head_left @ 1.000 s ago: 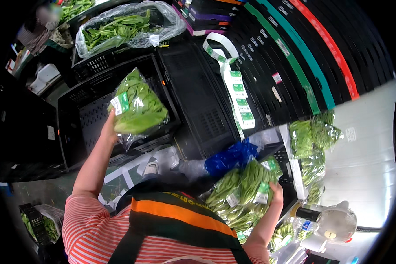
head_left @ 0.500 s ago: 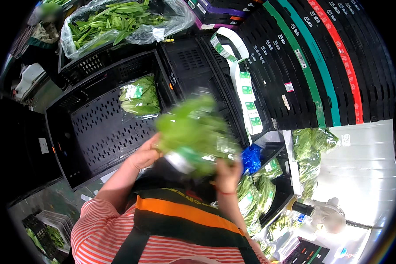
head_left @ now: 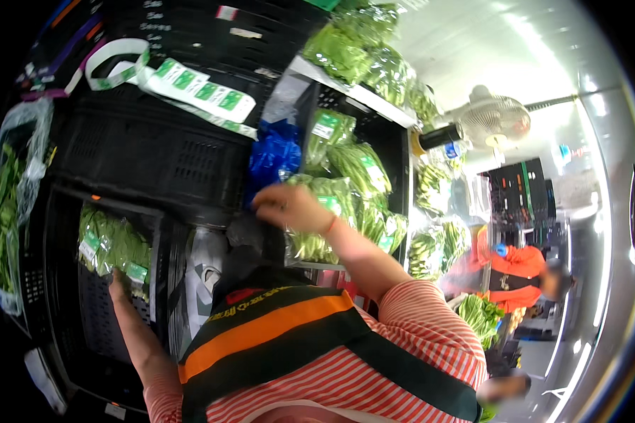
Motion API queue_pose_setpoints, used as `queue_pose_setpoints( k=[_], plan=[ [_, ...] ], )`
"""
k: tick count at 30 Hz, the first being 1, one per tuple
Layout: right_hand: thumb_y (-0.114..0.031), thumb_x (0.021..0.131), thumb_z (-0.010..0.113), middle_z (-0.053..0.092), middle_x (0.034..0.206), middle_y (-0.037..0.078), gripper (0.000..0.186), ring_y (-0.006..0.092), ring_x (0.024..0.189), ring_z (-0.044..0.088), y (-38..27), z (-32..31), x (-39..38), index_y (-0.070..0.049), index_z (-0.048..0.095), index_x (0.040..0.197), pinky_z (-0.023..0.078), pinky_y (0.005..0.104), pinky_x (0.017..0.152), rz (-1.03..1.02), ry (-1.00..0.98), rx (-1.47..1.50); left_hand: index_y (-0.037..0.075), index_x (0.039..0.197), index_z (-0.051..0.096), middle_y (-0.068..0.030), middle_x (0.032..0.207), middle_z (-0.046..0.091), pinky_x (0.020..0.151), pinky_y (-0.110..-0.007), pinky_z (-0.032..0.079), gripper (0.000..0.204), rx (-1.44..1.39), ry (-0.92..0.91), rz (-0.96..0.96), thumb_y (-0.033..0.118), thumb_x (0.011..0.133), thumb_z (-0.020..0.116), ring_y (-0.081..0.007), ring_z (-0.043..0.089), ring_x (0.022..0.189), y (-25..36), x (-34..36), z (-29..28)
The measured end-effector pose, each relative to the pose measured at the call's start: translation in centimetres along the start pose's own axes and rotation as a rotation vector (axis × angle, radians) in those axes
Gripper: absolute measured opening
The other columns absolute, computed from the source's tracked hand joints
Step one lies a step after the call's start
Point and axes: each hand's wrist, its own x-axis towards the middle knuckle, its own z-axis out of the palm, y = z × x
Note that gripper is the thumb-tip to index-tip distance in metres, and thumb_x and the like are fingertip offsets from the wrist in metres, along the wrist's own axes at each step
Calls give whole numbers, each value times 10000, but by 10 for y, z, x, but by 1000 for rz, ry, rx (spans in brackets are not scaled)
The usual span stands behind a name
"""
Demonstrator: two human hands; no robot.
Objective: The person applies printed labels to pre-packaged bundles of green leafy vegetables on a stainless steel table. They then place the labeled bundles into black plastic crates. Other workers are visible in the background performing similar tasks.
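Observation:
In the black crate (head_left: pixel 159 310) at the left lie clear bags of leafy greens (head_left: pixel 113 236) with green-and-white labels. My left hand (head_left: pixel 119 283) is closed on the near edge of a bag there; its fingertips are partly hidden. My right hand (head_left: pixel 293 206), slightly blurred, hangs in front of a crumpled blue plastic bag (head_left: pixel 275 149), with its fingers loosely apart and nothing visible in them. Whether it touches the blue plastic cannot be told. Right behind that hand, another crate (head_left: pixel 407 162) holds several bagged, labelled greens (head_left: pixel 360 169).
A strip of labels (head_left: pixel 204 92) lies on stacked black crates (head_left: pixel 183 158). Loose greens (head_left: pixel 7 204) fill a lined crate at far left. More bagged greens (head_left: pixel 346 53) sit beyond, near a fan (head_left: pixel 497 118). A person in orange (head_left: pixel 518 271) stands at far right.
The bag of greens held up in both hands has gone down into the left crate. My right hand has let go and moved toward the blue plastic. The view has swung right.

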Motion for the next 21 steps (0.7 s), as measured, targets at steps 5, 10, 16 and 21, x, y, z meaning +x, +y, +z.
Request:
queue_pose_setpoints(
  k=[5,10,16,21],
  plan=[
    [-207,759,630,627,942,169,305,295,895,601,198,-141,-80,-11,616,992,467,352,786,442,811,-338,10,1292,376,-137,1188,502,819,-344,432,541,-170,169,398,237,846,583,-227,505,1043,58,-116,52],
    [-453,703,668,573,1079,217,684,266,1011,559,336,-187,-159,94,539,1093,423,340,892,1169,402,-120,32,1274,407,-108,1192,515,918,-330,382,457,-172,-187,587,153,858,554,-202,480,1109,49,-235,99],
    [-106,679,692,628,897,113,350,184,814,600,269,-192,-143,42,604,983,475,329,738,922,323,607,-13,1139,521,-99,1057,592,860,-268,433,299,-70,-458,457,111,868,547,-169,561,985,26,-396,247],
    [2,660,667,628,929,91,372,163,796,595,170,-207,-143,33,560,1015,475,285,706,359,675,664,2,1188,501,-117,1085,588,914,-323,417,329,143,-1050,507,89,871,519,-191,553,1024,16,-457,298]
  ],
)
